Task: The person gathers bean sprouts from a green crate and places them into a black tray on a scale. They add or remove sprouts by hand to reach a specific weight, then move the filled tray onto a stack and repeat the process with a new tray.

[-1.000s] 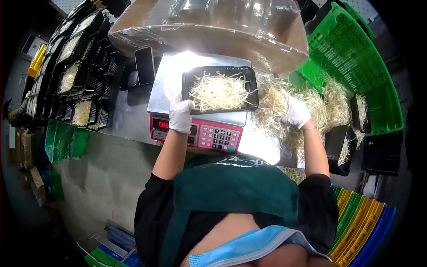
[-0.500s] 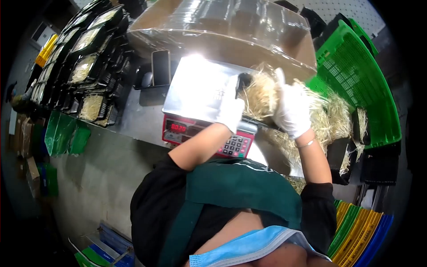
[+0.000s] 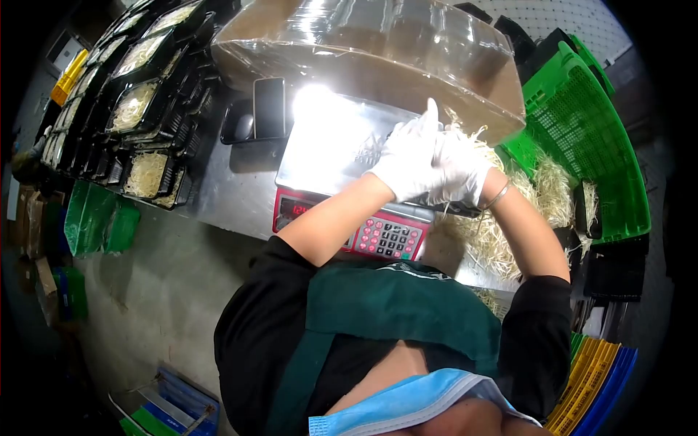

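Step, likely: portioning sprouts (image 3: 493, 248) (heap at 4 o'clock of tray) into black tray (image 3: 466, 211), mostly hidden, 3 o'clock edge of scale (image 3: 320, 156). Left hand (image 3: 409, 161), right hand (image 3: 459, 170) together above; grips: can't tell. Next move probably calls for steadying tray.

Green apron (image 3: 403, 307), black sleeves (image 3: 265, 291)

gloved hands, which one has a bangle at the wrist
The right hand: a metal bangle sits just behind it, whereas none shows behind the left hand.
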{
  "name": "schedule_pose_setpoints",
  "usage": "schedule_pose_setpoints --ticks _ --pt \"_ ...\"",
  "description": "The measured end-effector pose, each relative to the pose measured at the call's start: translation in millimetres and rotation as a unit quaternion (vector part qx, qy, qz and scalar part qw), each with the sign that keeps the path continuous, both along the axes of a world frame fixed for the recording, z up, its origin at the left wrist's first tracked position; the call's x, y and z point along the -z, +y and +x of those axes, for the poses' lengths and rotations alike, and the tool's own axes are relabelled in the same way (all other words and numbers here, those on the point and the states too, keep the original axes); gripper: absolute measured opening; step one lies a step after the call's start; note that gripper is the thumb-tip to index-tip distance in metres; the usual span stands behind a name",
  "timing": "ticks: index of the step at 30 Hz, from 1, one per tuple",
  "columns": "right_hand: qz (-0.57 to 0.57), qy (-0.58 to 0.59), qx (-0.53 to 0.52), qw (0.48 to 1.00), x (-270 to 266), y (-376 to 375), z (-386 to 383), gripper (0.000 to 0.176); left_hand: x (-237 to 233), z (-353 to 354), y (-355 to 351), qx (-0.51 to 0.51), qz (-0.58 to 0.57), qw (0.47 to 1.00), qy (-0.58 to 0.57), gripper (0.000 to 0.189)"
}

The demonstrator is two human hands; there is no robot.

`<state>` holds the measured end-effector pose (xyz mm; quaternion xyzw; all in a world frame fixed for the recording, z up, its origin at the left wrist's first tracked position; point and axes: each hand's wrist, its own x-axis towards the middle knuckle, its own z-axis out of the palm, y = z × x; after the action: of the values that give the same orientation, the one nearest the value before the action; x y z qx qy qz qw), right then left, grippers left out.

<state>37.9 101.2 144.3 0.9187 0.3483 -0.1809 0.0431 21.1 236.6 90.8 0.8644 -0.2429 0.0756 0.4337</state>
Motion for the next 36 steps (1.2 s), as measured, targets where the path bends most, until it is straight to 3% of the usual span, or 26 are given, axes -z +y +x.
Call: schedule_pose_setpoints --ticks 1,2,3,6,7,9,11,14,15,17,18,21,27,29,32,33,34,36 --pt "0.048 -0.030 0.016 0.998 1 -11 -5 0.062 4 -6 -6 0.005 0.065 0.996 -0.063 0.119" --pt "0.002 -0.150 -0.040 0.988 12 -32 -6 0.074 6 -11 -7 0.002 0.072 0.994 -0.076 0.122" --pt "-0.069 -0.158 -0.037 0.984 8 -38 -3 0.088 3 -14 -7 0.007 0.074 0.994 -0.075 0.122" --pt "-0.084 -0.109 0.030 0.990 -11 -63 -20 0.093 -1 -17 -12 0.012 0.210 0.977 -0.046 0.117" --pt "-0.084 -0.108 0.032 0.990 -12 -69 -18 0.093 -3 -15 -15 0.015 0.210 0.977 -0.045 0.117" --pt "0.043 0.013 0.068 0.997 -17 -77 -15 0.090 -26 -13 -18 0.055 0.267 0.955 0.118 0.115" --pt "0.071 0.014 0.096 0.993 -15 -82 -18 0.089 -16 -13 -19 0.042 0.257 0.962 0.084 0.112" --pt "0.156 -0.069 0.028 0.985 2 -91 -19 0.086 -11 -12 -19 0.033 0.279 0.958 0.067 0.110" --pt "0.157 -0.068 0.031 0.985 2 -89 -19 0.086 -11 -11 -19 0.035 0.275 0.959 0.066 0.111" --pt "0.036 -0.047 0.099 0.993 -4 -79 -23 0.099 -12 -11 -19 0.044 0.272 0.959 0.063 0.112" --pt "0.006 -0.072 0.089 0.993 -11 -73 -27 0.090 -16 -11 -18 0.042 0.273 0.958 0.073 0.110" --pt "-0.072 -0.100 0.067 0.990 -22 -74 -20 0.086 -15 -11 -18 0.041 0.268 0.960 0.066 0.108" --pt "-0.054 -0.095 0.100 0.989 -34 -95 -31 0.082 -10 -10 -22 0.050 0.287 0.956 0.043 0.100" --pt "-0.035 -0.074 0.219 0.972 -41 -114 -36 0.078 -9 -5 -19 0.073 0.293 0.951 0.071 0.089" --pt "0.077 -0.135 0.254 0.955 -41 -170 -69 0.078 -5 -4 -19 0.077 0.302 0.949 0.039 0.082" --pt "0.485 0.055 0.264 0.832 8 -205 -75 0.078 -12 -6 -19 0.073 0.312 0.946 0.052 0.082" --pt "0.485 0.054 0.269 0.830 31 -207 -86 0.078 -16 -6 -19 0.073 0.313 0.944 0.077 0.083" --pt "0.221 -0.109 0.239 0.939 59 -206 -131 0.075 -11 -11 -11 0.063 0.306 0.949 0.042 0.080"
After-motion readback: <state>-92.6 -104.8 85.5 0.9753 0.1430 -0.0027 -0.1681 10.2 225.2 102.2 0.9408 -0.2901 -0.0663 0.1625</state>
